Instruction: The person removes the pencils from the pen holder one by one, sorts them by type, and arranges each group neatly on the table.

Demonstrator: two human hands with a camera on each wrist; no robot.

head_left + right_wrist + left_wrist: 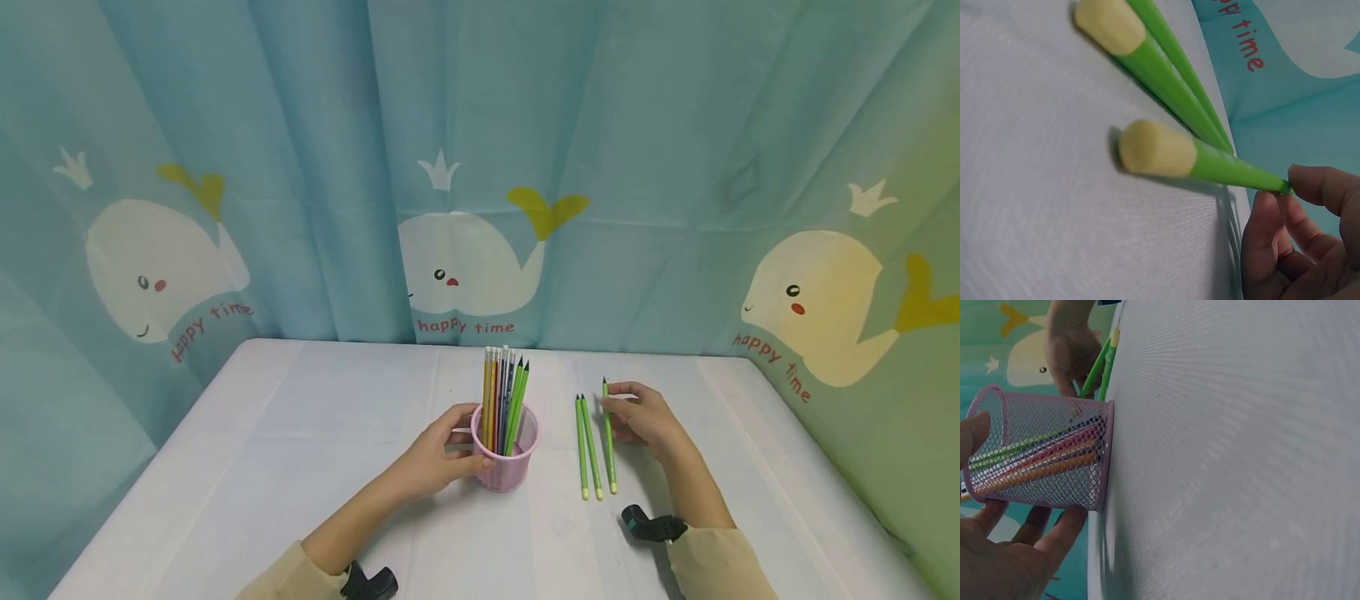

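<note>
My left hand [438, 457] holds a pink mesh pencil cup [504, 475], thumb at the near side and fingers along its far left side. The cup stands upright on the table in the head view. Inside it are yellow, dark and green pencils [501, 400]; the green ones have their dark points up. To the right, my right hand [645, 421] pinches a green pencil [1229, 165] near its pointed end. This pencil's pale yellow end [1154, 150] is toward the right wrist camera. Two more green pencils [587, 450] lie just left of it, points away from me.
A white cloth covers the table [300, 433]. Behind it hangs a blue curtain [645, 167] printed with whales, and a greenish stretch of curtain [900, 450] runs along the right side. Dark wrist devices [652, 525] sit on both wrists.
</note>
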